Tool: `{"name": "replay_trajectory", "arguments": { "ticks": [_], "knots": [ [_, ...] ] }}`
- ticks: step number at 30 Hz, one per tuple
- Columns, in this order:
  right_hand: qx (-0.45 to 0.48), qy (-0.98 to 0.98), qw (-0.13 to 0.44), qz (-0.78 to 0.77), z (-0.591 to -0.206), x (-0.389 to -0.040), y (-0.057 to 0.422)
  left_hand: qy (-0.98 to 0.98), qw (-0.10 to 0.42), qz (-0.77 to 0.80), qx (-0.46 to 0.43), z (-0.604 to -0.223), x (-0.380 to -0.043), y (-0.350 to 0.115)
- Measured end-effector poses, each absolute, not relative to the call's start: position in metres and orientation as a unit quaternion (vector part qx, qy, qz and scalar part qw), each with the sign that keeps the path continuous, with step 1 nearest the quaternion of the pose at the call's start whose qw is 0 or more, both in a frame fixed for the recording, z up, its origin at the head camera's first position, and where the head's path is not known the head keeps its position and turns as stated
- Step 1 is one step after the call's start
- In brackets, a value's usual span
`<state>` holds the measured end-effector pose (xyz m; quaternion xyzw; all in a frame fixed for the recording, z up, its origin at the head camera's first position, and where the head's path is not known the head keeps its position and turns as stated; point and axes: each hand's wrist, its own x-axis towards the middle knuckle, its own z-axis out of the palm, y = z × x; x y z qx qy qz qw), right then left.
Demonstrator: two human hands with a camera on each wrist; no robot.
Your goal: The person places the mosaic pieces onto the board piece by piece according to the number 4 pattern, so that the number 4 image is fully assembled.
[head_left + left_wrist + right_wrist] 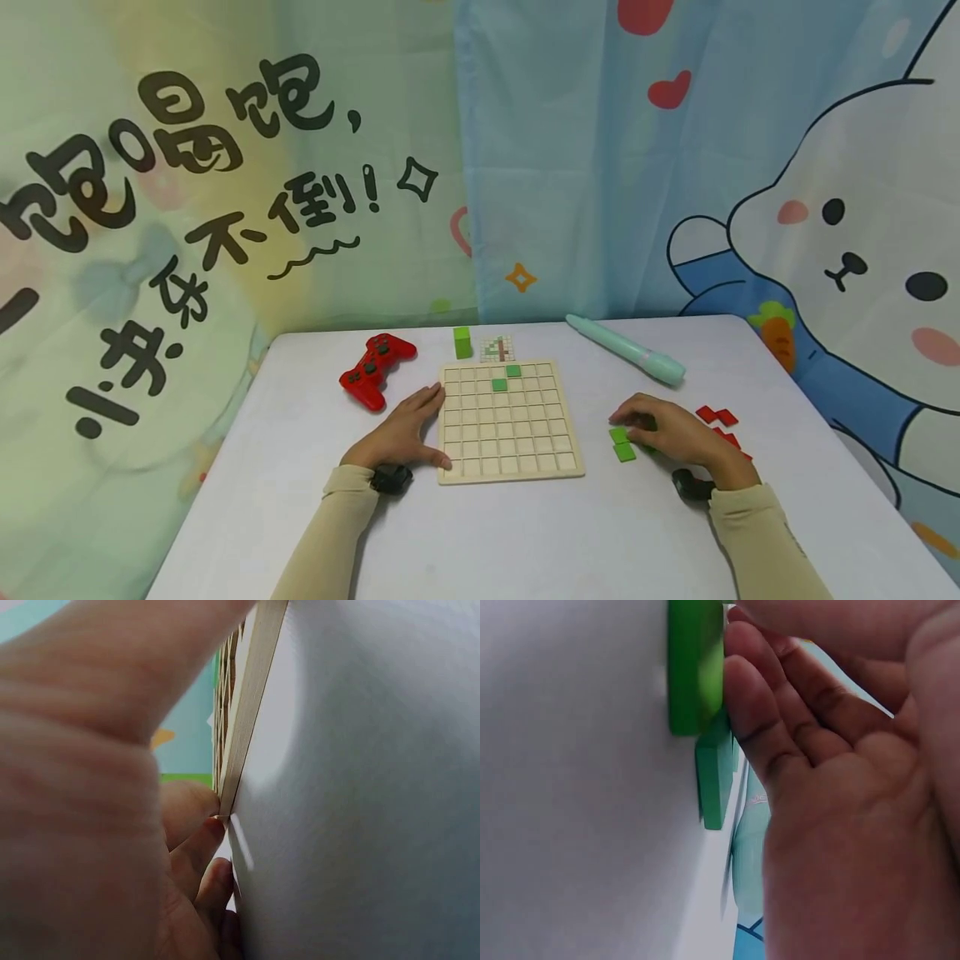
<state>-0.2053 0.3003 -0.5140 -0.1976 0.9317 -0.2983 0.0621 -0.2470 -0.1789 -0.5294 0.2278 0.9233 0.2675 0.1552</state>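
A light wooden grid board lies on the table, with two green square tiles in cells of its upper rows. Along the board's left edge rests my left hand, its thumb at the near corner and fingers spread toward the far end. The left wrist view shows those fingertips against the board's side. To the right of the board, my right hand bends loosely over a few loose green tiles, partly covering them. In the right wrist view its fingertips touch or nearly touch a green tile.
Several red tiles lie beyond the right wrist. Behind the board are a small patterned grid card and a stack of green tiles. A red game controller sits at left, a mint-green pen-shaped object at back right.
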Motion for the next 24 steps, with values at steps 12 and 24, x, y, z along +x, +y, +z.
{"name": "replay_trajectory", "arguments": {
  "ticks": [12,24],
  "knots": [
    [-0.217,0.922,0.077,-0.311,-0.513,-0.205,0.304,0.922,0.154,0.273,0.229,-0.528,-0.244,-0.179],
    [-0.219,0.925,0.058,-0.305,-0.514,-0.208,0.294,0.922,0.155,0.272,0.229,-0.528,-0.246,-0.179]
  ]
}}
